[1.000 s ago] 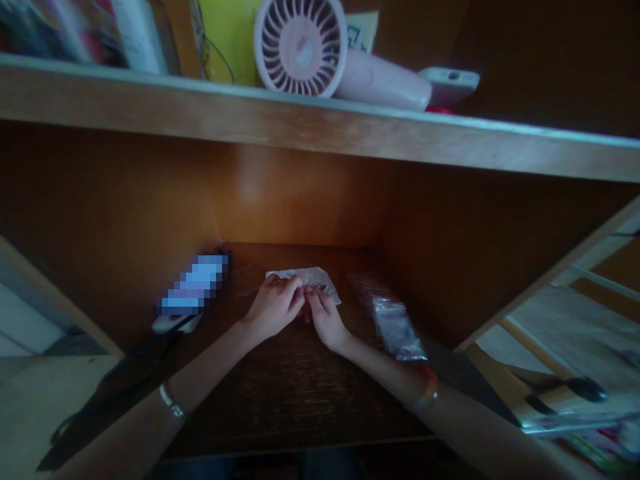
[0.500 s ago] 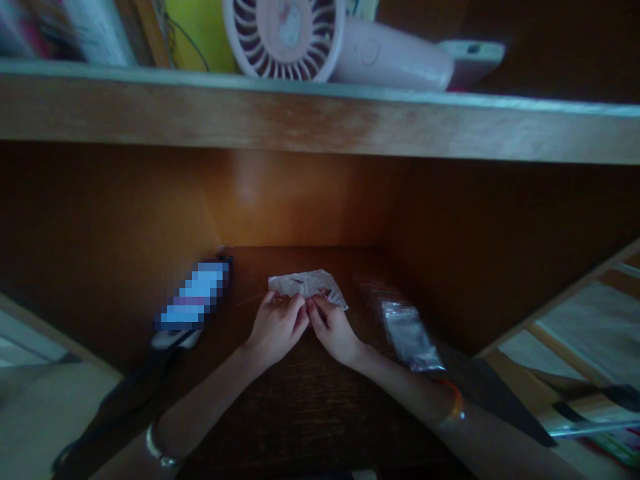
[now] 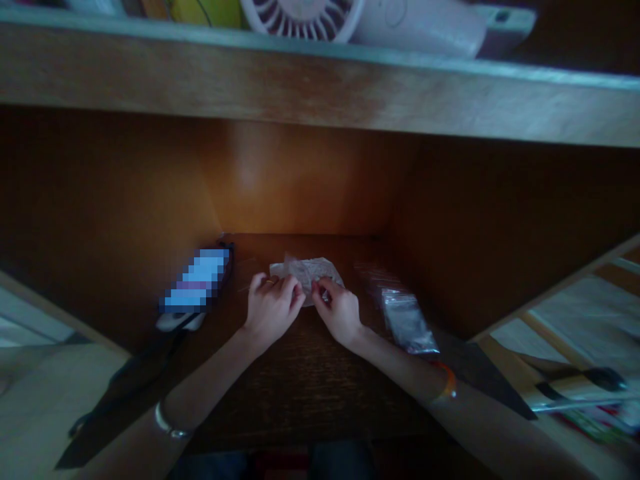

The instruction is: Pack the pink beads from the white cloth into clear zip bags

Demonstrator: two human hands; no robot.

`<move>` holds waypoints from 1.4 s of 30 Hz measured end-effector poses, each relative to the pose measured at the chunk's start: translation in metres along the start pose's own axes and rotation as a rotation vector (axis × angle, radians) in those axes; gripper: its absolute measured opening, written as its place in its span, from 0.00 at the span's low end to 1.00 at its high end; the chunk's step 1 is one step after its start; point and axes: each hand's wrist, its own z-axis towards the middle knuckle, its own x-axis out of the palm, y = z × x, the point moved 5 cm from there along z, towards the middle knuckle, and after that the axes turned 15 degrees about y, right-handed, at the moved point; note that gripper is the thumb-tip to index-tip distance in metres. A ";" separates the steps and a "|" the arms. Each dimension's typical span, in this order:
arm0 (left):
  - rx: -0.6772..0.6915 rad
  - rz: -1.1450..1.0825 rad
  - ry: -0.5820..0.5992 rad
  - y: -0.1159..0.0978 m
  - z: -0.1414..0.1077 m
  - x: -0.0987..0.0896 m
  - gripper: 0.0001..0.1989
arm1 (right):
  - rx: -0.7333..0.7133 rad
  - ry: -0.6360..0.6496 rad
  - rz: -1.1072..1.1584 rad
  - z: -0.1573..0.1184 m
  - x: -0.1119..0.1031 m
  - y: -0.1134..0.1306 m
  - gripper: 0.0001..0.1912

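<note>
A small clear plastic bag point(image 3: 299, 268) stands up between my two hands, over a crumpled whitish sheet point(image 3: 327, 268) on the dark wooden desk. My left hand point(image 3: 273, 303) is closed, its thumb and forefinger pinching at the bag's left side. Facing it, my right hand point(image 3: 337, 308) pinches near the bag's right side. The fingertips hide where the plastic is gripped. Small items on the sheet are too blurred to name. To the right lie more clear zip-lock bags point(image 3: 409, 320), beside my right forearm.
On the left a phone point(image 3: 195, 283) with a lit, pixelated screen leans on a pale stand point(image 3: 180, 321), near a dark cable. Wooden walls enclose the desk on both sides and behind. Overhead, a shelf point(image 3: 320, 83) bears a pink handheld fan point(image 3: 420, 27).
My hands have moved slightly apart, and the clear plastic now shows upright between them. The whole scene has shifted upward as the camera tilted down.
</note>
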 end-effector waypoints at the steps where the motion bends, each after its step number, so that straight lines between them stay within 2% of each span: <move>1: 0.001 -0.005 -0.008 0.001 0.000 0.000 0.06 | 0.013 -0.018 0.019 0.000 -0.001 -0.001 0.11; 4: 0.016 -0.023 -0.026 0.000 -0.001 0.000 0.07 | 0.027 -0.083 0.080 -0.001 -0.004 -0.005 0.06; 8: 0.043 -0.031 -0.030 -0.005 -0.001 -0.003 0.08 | -0.066 -0.153 0.110 -0.003 -0.010 0.000 0.03; 12: 0.068 -0.037 -0.029 -0.008 0.000 -0.005 0.10 | -0.135 -0.131 0.190 -0.003 -0.007 0.001 0.05; 17: 0.171 -0.091 0.031 -0.013 0.000 -0.002 0.10 | -0.136 -0.026 0.254 0.001 0.003 -0.007 0.09; 20: 0.203 -0.126 0.051 -0.016 -0.001 0.000 0.10 | -0.139 -0.054 0.250 0.003 0.003 -0.009 0.14; 22: 0.166 -0.127 0.064 -0.016 -0.001 0.001 0.07 | -0.138 -0.089 0.255 0.004 0.002 -0.011 0.18; 23: 0.141 -0.123 0.070 -0.015 -0.001 0.002 0.09 | -0.132 -0.102 0.261 0.004 0.002 -0.012 0.18; 26: 0.112 -0.110 0.083 -0.014 -0.002 0.005 0.27 | -0.118 -0.108 0.270 0.005 0.004 -0.012 0.16; 28: 0.133 -0.122 0.101 -0.013 -0.001 0.009 0.33 | -0.124 -0.089 0.267 0.005 0.005 -0.011 0.18; 31: 0.137 -0.169 0.122 -0.010 0.000 0.015 0.31 | -0.146 -0.072 0.259 0.005 0.005 -0.009 0.21; 36: 0.123 -0.224 0.122 -0.006 0.001 0.018 0.27 | -0.207 -0.074 0.367 0.005 0.006 -0.011 0.13; 42: 0.129 -0.257 0.117 -0.006 0.001 0.017 0.29 | -0.208 -0.116 0.439 0.005 0.006 -0.015 0.18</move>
